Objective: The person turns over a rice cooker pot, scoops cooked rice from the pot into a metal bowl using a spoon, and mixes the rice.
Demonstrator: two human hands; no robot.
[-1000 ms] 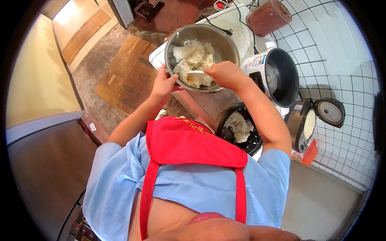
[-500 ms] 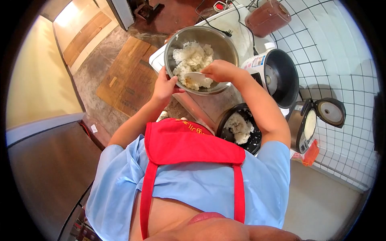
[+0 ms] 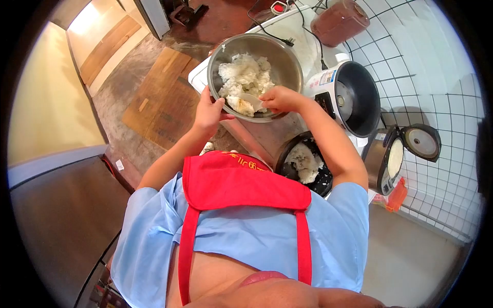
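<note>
A steel bowl [image 3: 287, 56] holds a heap of white rice [image 3: 246, 74]. My left hand [image 3: 209, 112] grips the bowl's near left rim, thumb over the edge and fingers beneath. In my right hand [image 3: 280, 99] is a pale rice paddle [image 3: 251, 100], its blade among the rice near the bowl's front side. A browned lump of rice lies beside the blade. Below my right forearm sits a black pot [image 3: 323, 179] with more rice [image 3: 304, 163] in it, partly covered by my arm and apron.
A white rice cooker [image 3: 328, 84] with its lid up stands right of the bowl. Beyond it is another open cooker [image 3: 380, 159] against the tiled wall. A reddish-brown container [image 3: 340, 23] and black cords lie behind on the white surface [image 3: 303, 38]. Cardboard [image 3: 159, 97] covers floor at left.
My right hand has shifted slightly down with the paddle, and the browned rice lump has moved a little left. My left hand stays on the rim.
</note>
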